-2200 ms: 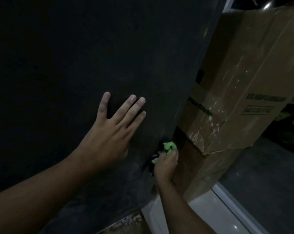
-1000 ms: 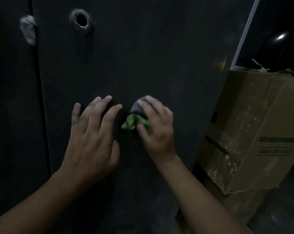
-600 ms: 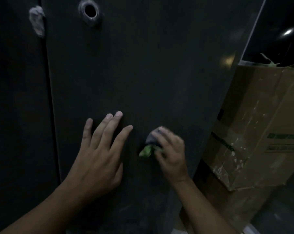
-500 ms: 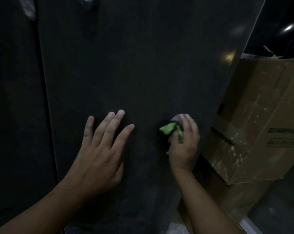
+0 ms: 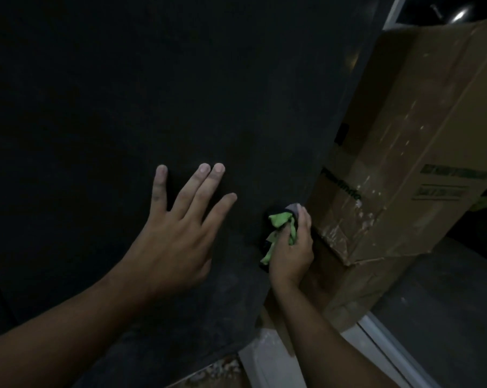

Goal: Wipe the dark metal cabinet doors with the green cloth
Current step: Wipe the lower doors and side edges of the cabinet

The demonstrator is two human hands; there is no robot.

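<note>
The dark metal cabinet door [image 5: 180, 88] fills most of the view, dim and matte. My left hand [image 5: 178, 236] lies flat against it with the fingers spread, holding nothing. My right hand [image 5: 292, 247] is closed around the bunched green cloth [image 5: 278, 228], pressing it on the door close to its right edge, low down. Part of the cloth shows grey at the top, by my fingertips.
A tall, worn cardboard box [image 5: 410, 163] with tape and white specks stands right against the cabinet's right side. Below it runs a pale floor strip [image 5: 267, 359], and a dark glossy floor [image 5: 446, 317] lies at lower right. A white vertical frame [image 5: 393, 12] rises behind the box.
My right hand has carried the cloth from the middle of the door, beside my left hand, rightward and down to the right edge. The view dropped, so the door's hole is out of frame.
</note>
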